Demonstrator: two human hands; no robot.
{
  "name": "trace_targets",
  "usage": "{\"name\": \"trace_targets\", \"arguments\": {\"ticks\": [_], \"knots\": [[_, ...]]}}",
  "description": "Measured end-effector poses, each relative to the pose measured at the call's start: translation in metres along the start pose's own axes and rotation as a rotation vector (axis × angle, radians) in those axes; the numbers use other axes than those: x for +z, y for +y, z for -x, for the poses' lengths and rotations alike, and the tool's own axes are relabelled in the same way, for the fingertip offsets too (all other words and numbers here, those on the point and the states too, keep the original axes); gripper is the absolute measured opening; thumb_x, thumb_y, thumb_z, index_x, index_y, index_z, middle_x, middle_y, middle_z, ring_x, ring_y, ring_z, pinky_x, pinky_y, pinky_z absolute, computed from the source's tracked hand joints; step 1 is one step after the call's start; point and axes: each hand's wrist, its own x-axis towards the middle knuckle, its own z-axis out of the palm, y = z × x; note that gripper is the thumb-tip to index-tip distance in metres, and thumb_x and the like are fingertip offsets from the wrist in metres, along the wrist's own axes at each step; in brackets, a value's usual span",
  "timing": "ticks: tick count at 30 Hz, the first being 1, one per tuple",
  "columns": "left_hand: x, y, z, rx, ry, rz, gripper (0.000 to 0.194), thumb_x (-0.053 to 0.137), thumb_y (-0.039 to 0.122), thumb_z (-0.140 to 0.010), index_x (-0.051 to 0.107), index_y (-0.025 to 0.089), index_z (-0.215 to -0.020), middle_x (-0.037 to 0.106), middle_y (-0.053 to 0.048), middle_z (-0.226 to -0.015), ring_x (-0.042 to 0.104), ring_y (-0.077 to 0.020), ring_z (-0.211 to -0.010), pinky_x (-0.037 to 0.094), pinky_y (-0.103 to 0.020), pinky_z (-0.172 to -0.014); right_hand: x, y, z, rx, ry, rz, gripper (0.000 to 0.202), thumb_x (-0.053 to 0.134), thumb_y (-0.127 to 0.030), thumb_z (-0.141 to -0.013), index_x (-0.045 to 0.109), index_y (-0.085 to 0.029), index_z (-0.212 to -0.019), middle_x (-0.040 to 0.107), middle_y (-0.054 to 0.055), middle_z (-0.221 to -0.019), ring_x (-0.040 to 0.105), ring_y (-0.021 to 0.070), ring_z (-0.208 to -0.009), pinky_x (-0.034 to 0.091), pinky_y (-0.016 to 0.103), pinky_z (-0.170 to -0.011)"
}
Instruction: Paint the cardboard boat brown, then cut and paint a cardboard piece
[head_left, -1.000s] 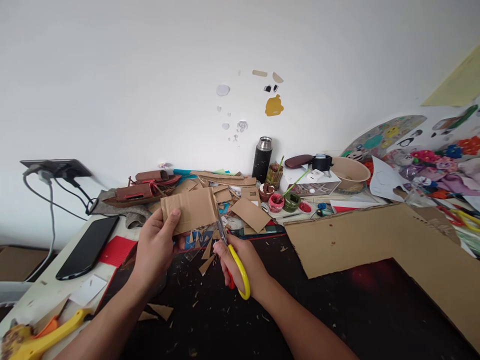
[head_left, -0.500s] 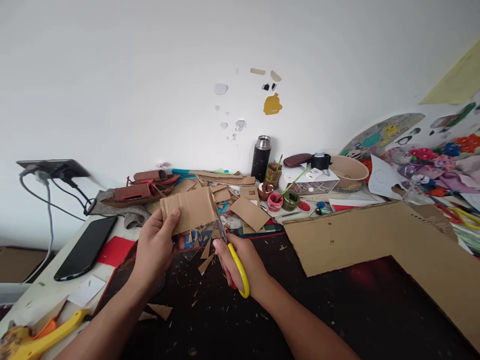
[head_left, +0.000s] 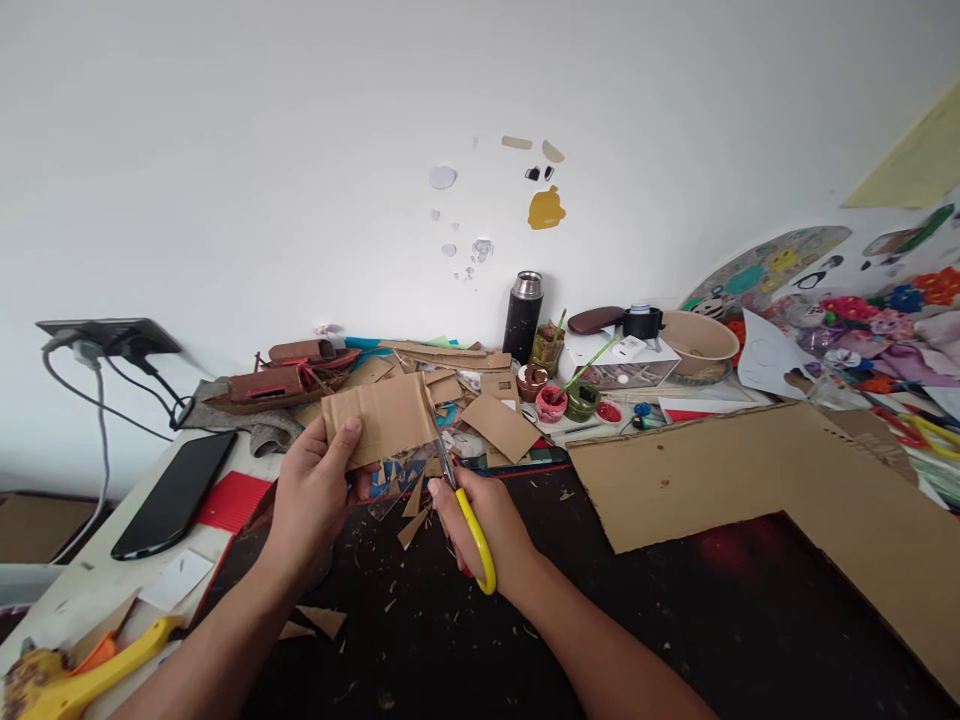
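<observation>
My left hand [head_left: 319, 485] grips a rectangular piece of cardboard [head_left: 390, 415], thumb on top and fingers underneath. In my right hand [head_left: 484, 520] are scissors [head_left: 478, 535] with yellow and red handles, my fingers closed round them. The metal blades lie along the right edge of the cardboard piece, pointing away from me. Just beyond and below the piece are many cardboard scraps [head_left: 414, 497], some of them thin slivers.
A large cardboard sheet [head_left: 697, 475] lies at the right. Behind stand a black flask [head_left: 523, 320] and paint jars [head_left: 581, 401]. Brown model boats [head_left: 270, 385] sit at the back left, near a black phone [head_left: 174, 495]. A yellow-handled tool [head_left: 112, 675] lies front left.
</observation>
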Motion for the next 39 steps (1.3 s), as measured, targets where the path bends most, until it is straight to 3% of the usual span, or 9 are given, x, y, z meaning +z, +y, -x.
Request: {"name": "trace_targets", "arguments": {"ticks": [4, 9, 19, 30, 33, 39], "knots": [[0.0, 0.003, 0.001, 0.008, 0.002, -0.025, 0.039, 0.079, 0.055, -0.084, 0.059, 0.022, -0.089, 0.057, 0.006, -0.056, 0.044, -0.0101, -0.037, 0.027, -0.019, -0.034, -0.003, -0.003, 0.001, 0.002, -0.014, -0.01, 0.046, 0.059, -0.067, -0.102, 0.059, -0.024, -0.085, 0.057, -0.005, -0.056, 0.057, 0.0138, -0.04, 0.039, 0.023, -0.043], [-0.002, 0.001, 0.0, 0.021, 0.0, -0.056, 0.04, 0.078, 0.056, -0.086, 0.057, 0.023, -0.084, 0.057, 0.006, -0.053, 0.044, -0.01, -0.034, 0.027, -0.019, -0.033, -0.006, -0.009, 0.004, -0.054, -0.025, 0.007, 0.044, 0.062, -0.066, -0.102, 0.065, -0.023, -0.093, 0.067, -0.002, -0.059, 0.07, 0.0173, -0.054, 0.051, 0.024, -0.058], [-0.005, 0.002, -0.002, 0.044, -0.013, -0.058, 0.035, 0.077, 0.05, -0.089, 0.056, 0.022, -0.084, 0.056, 0.006, -0.053, 0.042, -0.0092, -0.033, 0.029, -0.019, -0.032, -0.006, -0.005, 0.001, -0.06, -0.043, -0.049, 0.044, 0.073, -0.067, -0.093, 0.066, -0.024, -0.097, 0.075, 0.002, -0.08, 0.076, 0.0189, -0.067, 0.053, 0.024, -0.062], [-0.004, 0.006, 0.002, 0.046, -0.042, -0.136, 0.038, 0.075, 0.055, -0.088, 0.057, 0.022, -0.084, 0.059, 0.003, -0.052, 0.043, -0.0104, -0.032, 0.028, -0.02, -0.033, -0.006, 0.003, -0.002, -0.039, -0.08, -0.147, 0.056, 0.073, -0.075, -0.089, 0.066, -0.022, -0.106, 0.074, 0.003, -0.08, 0.076, 0.0201, -0.072, 0.056, 0.025, -0.063], [-0.002, 0.005, 0.005, 0.056, -0.06, -0.166, 0.04, 0.075, 0.058, -0.088, 0.056, 0.022, -0.084, 0.059, 0.003, -0.053, 0.044, -0.011, -0.033, 0.029, -0.021, -0.033, -0.006, -0.001, -0.002, -0.007, -0.074, -0.197, 0.056, 0.069, -0.077, -0.091, 0.065, -0.022, -0.103, 0.071, 0.001, -0.076, 0.073, 0.0177, -0.062, 0.054, 0.024, -0.055], [0.0, 0.001, 0.006, 0.053, -0.065, -0.159, 0.038, 0.074, 0.056, -0.09, 0.058, 0.022, -0.089, 0.059, 0.005, -0.054, 0.045, -0.011, -0.034, 0.03, -0.021, -0.034, -0.006, -0.005, 0.002, 0.019, -0.036, -0.182, 0.057, 0.054, -0.078, -0.099, 0.064, -0.022, -0.097, 0.061, -0.005, -0.062, 0.054, 0.0108, -0.038, 0.039, 0.02, -0.036]]}}
